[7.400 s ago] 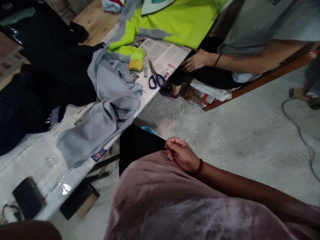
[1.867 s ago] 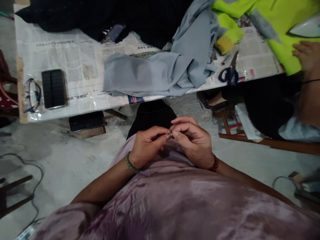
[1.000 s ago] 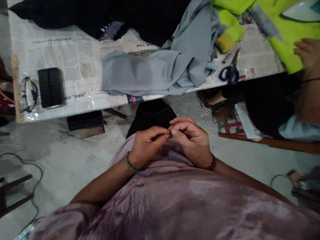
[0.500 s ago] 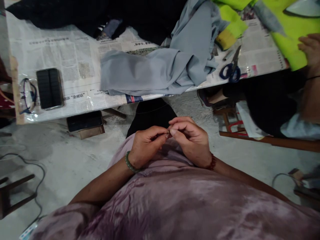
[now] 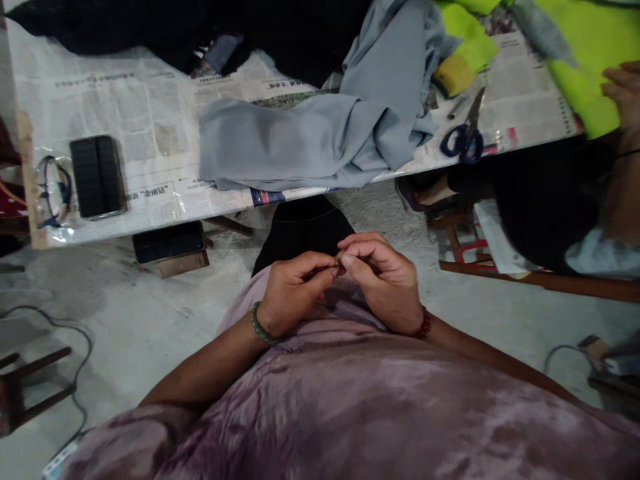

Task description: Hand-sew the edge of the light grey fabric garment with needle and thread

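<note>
Above my lap, my left hand [image 5: 295, 287] and my right hand [image 5: 383, 280] meet fingertip to fingertip. Each is closed in a pinch of thumb and forefinger. Something tiny and dark shows where the tips touch, too small to name. A green bead bracelet [image 5: 263, 325] circles my left wrist, and a red bead bracelet [image 5: 425, 322] my right. Beyond my hands, a folded grey cloth garment [image 5: 295, 143] lies along the near table edge. Dark-handled scissors [image 5: 465, 140] rest to the right of it.
Newspaper under clear plastic covers the table [image 5: 150, 87]. On it are a black phone-like device [image 5: 97, 177], dark cloth [image 5: 125, 27] and a bright yellow-green garment [image 5: 585, 60], which another person's hand [image 5: 625, 93] touches. Below the edge, a dark phone [image 5: 170, 241] lies on a wooden stool.
My hands stay almost in place, with only a slight shift of the fingertips. At the right, the other person's hand and the yellow-green garment have shifted slightly in view.
</note>
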`<state>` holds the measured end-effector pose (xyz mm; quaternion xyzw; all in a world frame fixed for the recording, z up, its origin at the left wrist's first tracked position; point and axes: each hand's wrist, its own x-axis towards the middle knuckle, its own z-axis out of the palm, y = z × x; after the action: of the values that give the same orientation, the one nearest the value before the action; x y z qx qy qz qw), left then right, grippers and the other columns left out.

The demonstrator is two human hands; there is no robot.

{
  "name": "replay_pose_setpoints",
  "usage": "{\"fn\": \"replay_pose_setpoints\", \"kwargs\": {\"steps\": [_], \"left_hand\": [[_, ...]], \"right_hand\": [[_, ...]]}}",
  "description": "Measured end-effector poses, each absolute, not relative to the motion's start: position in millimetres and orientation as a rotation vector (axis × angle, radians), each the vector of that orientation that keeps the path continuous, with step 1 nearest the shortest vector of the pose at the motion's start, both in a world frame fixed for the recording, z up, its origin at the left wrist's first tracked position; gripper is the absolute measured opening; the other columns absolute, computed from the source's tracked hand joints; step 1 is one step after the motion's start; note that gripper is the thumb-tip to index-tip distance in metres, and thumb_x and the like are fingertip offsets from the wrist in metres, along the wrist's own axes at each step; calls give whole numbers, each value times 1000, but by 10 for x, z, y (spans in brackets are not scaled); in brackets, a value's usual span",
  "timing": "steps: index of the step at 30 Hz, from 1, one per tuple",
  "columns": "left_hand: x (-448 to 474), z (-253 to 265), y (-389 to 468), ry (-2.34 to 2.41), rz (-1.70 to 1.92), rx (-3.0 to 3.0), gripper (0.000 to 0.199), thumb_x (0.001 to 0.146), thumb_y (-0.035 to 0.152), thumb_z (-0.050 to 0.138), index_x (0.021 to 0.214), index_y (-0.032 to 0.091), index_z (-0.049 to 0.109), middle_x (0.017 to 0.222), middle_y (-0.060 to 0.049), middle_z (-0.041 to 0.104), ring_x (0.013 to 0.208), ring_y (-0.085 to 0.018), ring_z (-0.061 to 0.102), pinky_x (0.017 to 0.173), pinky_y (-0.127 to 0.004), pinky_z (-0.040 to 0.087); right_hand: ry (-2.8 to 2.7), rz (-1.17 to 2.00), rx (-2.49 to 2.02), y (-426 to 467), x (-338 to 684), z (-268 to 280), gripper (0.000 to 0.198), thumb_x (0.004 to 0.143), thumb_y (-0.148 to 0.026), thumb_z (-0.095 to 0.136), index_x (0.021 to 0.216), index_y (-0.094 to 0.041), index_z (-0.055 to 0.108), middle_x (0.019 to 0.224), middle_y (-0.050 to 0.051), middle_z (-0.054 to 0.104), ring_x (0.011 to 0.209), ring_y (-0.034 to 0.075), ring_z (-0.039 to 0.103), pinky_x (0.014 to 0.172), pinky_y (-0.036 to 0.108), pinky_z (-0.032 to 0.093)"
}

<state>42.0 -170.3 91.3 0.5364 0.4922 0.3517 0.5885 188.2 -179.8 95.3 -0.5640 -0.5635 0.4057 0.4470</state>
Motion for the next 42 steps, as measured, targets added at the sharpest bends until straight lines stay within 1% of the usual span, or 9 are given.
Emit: {"fn": "replay_pose_setpoints", "kwargs": {"steps": [4,9,15,20,25,33,42], "left_hand": [[422,901,-1702,1145,823,1234,10,75,23,62,80,17,67,71,1,67,44,-3,52,42,-13,42],[419,892,-1698,1150,822,1237,11,75,24,62,80,17,67,72,0,67,45,-3,52,41,-13,42],[415,885,-1692,1153,812,1219,10,75,23,61,81,17,66,71,1,66,44,-3,52,41,-13,43],[422,904,-1693,1150,803,1212,10,75,24,62,81,17,66,71,1,66,45,-3,52,41,-13,42],[436,905,-1694,1146,811,1193,11,74,25,63,80,16,67,71,1,66,45,-3,51,41,-13,42],[441,897,-1698,1138,817,1172,10,74,23,63,80,17,66,71,1,65,45,-3,51,42,-13,43],[439,906,-1679,1127,815,1190,9,74,23,62,79,16,66,68,2,63,44,-3,51,41,-13,42]], "right_hand": [[-1409,995,-1374,-1799,1877,938,4,79,-21,56,77,-19,59,93,3,58,81,12,56,69,28,49],[-1418,980,-1406,-1791,1874,949,6,79,-21,55,76,-19,59,92,3,58,79,12,56,67,27,49],[-1532,921,-1350,-1791,1886,969,4,78,-18,56,76,-20,60,92,3,59,85,14,57,78,31,48],[-1482,932,-1351,-1798,1887,935,5,79,-20,56,79,-20,60,93,3,59,86,14,57,77,32,49],[-1460,941,-1388,-1787,1888,937,6,81,-22,54,79,-20,60,92,3,59,82,13,57,72,29,49],[-1458,943,-1365,-1791,1894,923,5,80,-20,55,79,-19,60,92,3,59,82,12,57,70,28,49],[-1477,929,-1353,-1787,1898,914,5,79,-18,57,79,-20,61,93,2,59,84,13,57,72,28,49]]}}
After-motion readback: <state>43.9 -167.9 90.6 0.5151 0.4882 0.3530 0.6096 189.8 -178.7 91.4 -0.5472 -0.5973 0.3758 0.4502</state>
